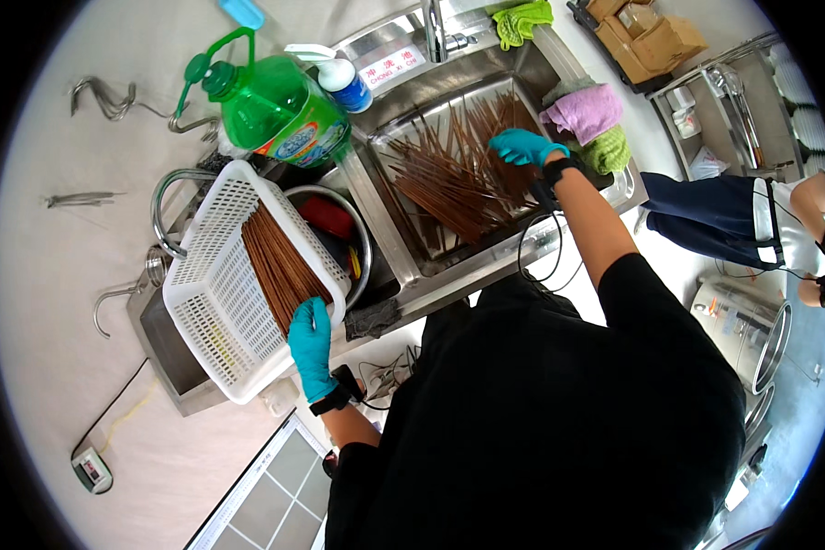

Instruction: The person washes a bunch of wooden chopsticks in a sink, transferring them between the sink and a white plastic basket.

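Note:
My left hand (310, 346), in a teal glove, rests at the near end of a bundle of brown chopsticks (280, 261). Its fingers are extended, touching the stick ends by the rim of the white plastic basket (232, 385). The bundle lies lengthwise along the basket's right side. Over the steel sink basin (403, 119) is my right hand (527, 148), also gloved, fingers slightly bent and apart, with nothing visible in them. Loose chopsticks (449, 183) lie crisscrossed in the basin below and beside it.
A green jug (284, 110) and a white pump bottle (344, 84) stand behind the basket. Beside it sits a steel bowl (362, 234) with a red item. Pink cloth (584, 112) and green cloth (605, 151) hang on the sink's right edge. Another person's dark-trousered legs (706, 220) show at right.

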Demonstrator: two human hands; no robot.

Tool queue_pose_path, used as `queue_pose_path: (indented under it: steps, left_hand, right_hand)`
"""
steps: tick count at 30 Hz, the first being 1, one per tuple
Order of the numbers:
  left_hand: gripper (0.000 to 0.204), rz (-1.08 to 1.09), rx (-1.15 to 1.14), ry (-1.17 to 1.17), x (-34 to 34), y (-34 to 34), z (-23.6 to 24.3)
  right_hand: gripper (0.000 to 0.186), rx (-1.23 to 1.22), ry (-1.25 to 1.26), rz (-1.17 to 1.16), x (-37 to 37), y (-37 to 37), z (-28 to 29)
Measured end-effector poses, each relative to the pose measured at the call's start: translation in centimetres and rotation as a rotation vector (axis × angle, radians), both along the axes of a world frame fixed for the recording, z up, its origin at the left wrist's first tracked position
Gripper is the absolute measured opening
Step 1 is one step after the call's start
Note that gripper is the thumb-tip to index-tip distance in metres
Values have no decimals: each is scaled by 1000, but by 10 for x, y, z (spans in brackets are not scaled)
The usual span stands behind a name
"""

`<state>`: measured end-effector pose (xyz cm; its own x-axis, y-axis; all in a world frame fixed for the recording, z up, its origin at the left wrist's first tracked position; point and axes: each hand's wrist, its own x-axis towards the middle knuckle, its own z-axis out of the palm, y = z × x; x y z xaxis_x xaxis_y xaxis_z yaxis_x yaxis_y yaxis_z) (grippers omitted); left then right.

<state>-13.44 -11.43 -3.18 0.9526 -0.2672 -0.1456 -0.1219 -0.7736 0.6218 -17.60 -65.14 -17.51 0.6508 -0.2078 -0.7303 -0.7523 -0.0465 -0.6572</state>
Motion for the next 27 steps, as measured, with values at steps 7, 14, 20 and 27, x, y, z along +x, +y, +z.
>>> queue_pose_path:
  steps: [7, 14, 20, 27]
  left_hand:
    - [19, 193, -60, -74, -9, -15, -9]
    - [17, 178, -23, -102, -9, -21, -9]
    - [19, 120, -19, -65, -3, -20, -6]
    - [16, 152, -51, -46, -6, -14, -12]
  right_hand:
    - [68, -477, -24, 356, 32, 41, -104]
    - [61, -711, 99, 420, 62, 75, -112]
    - [19, -944, 146, 516, 67, 76, -171]
    - [20, -742, 38, 356, 73, 82, -144]
